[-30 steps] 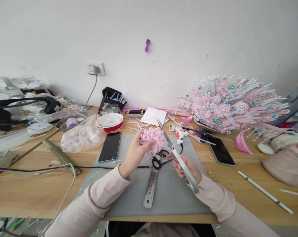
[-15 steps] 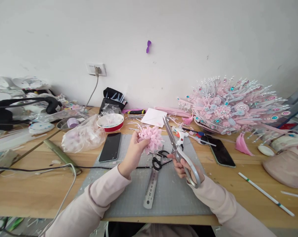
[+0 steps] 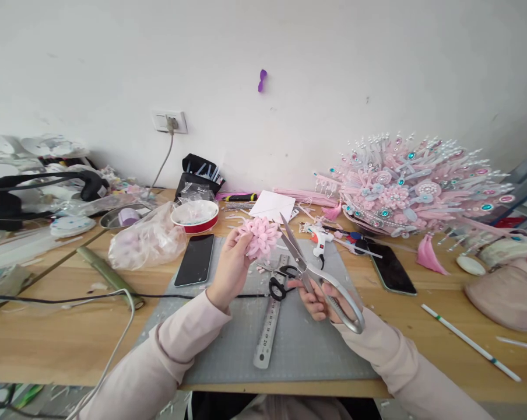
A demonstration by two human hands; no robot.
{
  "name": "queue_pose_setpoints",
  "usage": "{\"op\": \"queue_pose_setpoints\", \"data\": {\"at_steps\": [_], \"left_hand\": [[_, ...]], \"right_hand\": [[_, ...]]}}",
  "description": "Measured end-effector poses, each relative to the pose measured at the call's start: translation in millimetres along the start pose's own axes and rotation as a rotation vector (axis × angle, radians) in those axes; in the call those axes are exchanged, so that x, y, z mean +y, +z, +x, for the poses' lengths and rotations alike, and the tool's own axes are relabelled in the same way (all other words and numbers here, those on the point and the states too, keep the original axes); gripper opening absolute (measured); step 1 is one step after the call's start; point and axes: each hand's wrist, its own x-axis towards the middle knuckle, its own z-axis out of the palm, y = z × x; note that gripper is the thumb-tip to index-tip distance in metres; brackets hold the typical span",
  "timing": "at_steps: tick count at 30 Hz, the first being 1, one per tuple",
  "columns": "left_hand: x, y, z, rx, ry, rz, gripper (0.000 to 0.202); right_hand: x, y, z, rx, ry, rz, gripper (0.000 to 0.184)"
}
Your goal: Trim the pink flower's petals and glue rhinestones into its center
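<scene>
left hand (image 3: 229,269) fingers grip the pink flower (image 3: 258,237) above the grey mat (image 3: 298,344), mid-surface. right hand (image 3: 322,298) fingers hold silver scissors (image 3: 309,271), blade tips just beside the flower.

There are two pairs of scissors: large silver scissors (image 3: 307,268) above the grey cutting mat (image 3: 298,356) and small black-handled scissors (image 3: 277,286) on it. Two phones lie here, the left phone (image 3: 195,259) at the mat's left edge and the right phone (image 3: 390,267) just right of the mat. There is one steel ruler (image 3: 269,321), one pink flower (image 3: 258,236), one glue gun (image 3: 320,238) and one red-rimmed bowl (image 3: 195,214).
</scene>
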Motion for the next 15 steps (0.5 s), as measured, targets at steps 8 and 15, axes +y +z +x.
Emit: {"op": "queue_pose_setpoints", "data": {"at_steps": [8, 15], "left_hand": [[-1.9, -3.4, 5.3, 0.042, 0.032, 0.03, 0.018], [-1.2, -1.1, 3.0, 0.035, 0.004, 0.056, 0.025]], "right_hand": [[2.0, -1.6, 3.4, -0.048, 0.036, 0.005, 0.064], [1.5, -2.7, 2.5, -0.102, 0.071, 0.095, 0.059]]}}
